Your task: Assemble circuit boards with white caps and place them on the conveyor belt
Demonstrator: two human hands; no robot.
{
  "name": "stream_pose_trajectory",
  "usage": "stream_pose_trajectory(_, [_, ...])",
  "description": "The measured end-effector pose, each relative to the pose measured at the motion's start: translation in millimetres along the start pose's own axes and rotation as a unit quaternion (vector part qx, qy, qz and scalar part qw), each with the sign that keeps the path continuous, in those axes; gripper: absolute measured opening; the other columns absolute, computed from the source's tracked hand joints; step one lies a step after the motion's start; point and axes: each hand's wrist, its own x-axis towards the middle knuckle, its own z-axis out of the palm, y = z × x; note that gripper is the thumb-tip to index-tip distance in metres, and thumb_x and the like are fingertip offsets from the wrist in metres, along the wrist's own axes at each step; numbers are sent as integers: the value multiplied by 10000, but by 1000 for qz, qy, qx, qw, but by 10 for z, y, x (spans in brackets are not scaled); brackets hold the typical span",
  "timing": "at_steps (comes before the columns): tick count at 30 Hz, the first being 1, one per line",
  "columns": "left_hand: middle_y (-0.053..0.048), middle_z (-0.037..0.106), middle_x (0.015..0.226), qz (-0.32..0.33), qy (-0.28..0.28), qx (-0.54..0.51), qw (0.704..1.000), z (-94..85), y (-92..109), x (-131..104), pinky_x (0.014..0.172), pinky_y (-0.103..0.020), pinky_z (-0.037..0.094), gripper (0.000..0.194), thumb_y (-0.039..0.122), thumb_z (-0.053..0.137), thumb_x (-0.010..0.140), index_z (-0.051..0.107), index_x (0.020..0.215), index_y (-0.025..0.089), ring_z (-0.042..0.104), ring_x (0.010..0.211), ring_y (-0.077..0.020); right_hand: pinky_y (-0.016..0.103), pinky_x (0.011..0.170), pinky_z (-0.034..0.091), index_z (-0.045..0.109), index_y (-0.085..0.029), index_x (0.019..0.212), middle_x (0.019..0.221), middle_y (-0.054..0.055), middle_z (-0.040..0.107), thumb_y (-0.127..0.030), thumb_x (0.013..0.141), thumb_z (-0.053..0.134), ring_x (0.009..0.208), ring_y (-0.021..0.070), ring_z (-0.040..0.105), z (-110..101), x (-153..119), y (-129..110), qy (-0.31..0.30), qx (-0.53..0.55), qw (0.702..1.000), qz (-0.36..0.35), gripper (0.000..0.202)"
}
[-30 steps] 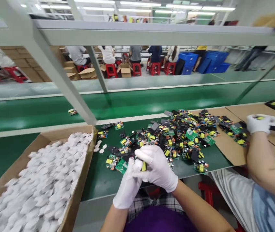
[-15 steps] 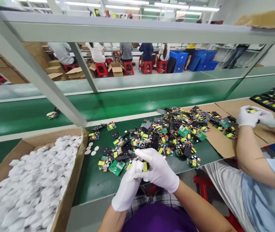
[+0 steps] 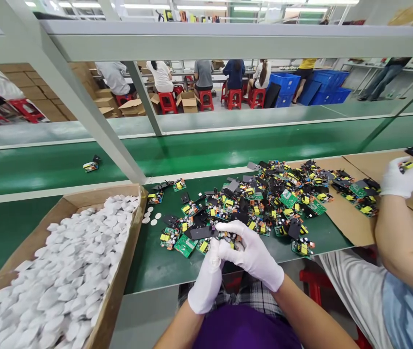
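Note:
White gloves cover both of my hands, which meet at the table's front edge. My right hand (image 3: 252, 252) closes its fingers round a circuit board with a dark flat plate (image 3: 203, 232) pointing left. My left hand (image 3: 209, 276) is pressed against the near side of that board, fingers together; anything small between them is hidden. Just beyond lies a heap of circuit boards (image 3: 243, 206) with yellow, black and green parts. Several white discs (image 3: 153, 222) rest on the green table left of the heap.
On the left stands a cardboard box (image 3: 134, 242) full of white round pieces. One board (image 3: 90, 166) lies on the green belt (image 3: 199, 155). A slanted metal post (image 3: 93, 111) rises behind the box. At right, a co-worker's gloved hands (image 3: 399, 179) hold a board over cardboard.
The view has shifted left, so things appear further right. The board in my hands has turned, and its dark plate now shows. The co-worker's hands are still on a board.

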Motion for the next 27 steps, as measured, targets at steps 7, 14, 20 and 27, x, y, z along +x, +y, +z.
stream_pose_trajectory(7, [-10,597,677,-52,-130,-160,977,14,38,2,635,-244,529,365,448,700,885,623,649,181,530,643,-127,250,592,597,681,-260,1219,1170,50,707,-461,912,672,678,115,676,-58,-15,1,-14,54,996,77,367])
stream_pose_trajectory(14, [5,604,717,-104,-87,-169,976,3,133,-14,717,-249,587,242,344,771,831,607,712,211,629,740,-146,475,1102,505,519,-227,1419,1398,148,606,-387,786,813,1336,290,561,-163,-12,57,-55,-201,967,-146,717])
stream_pose_trajectory(20, [-50,708,942,-66,-4,-54,996,41,99,-8,885,-301,558,430,515,866,684,730,894,165,637,915,-179,453,977,568,528,-226,1364,1287,142,679,-386,771,838,1198,277,659,-120,-14,113,-20,-280,943,-177,688])
stream_pose_trajectory(27, [-19,669,806,14,-13,12,1000,39,19,3,760,-322,545,435,570,816,717,717,849,168,576,745,-161,436,932,580,562,-221,1317,1239,119,711,-231,768,797,1135,264,690,-90,22,26,-21,-275,948,-157,597])
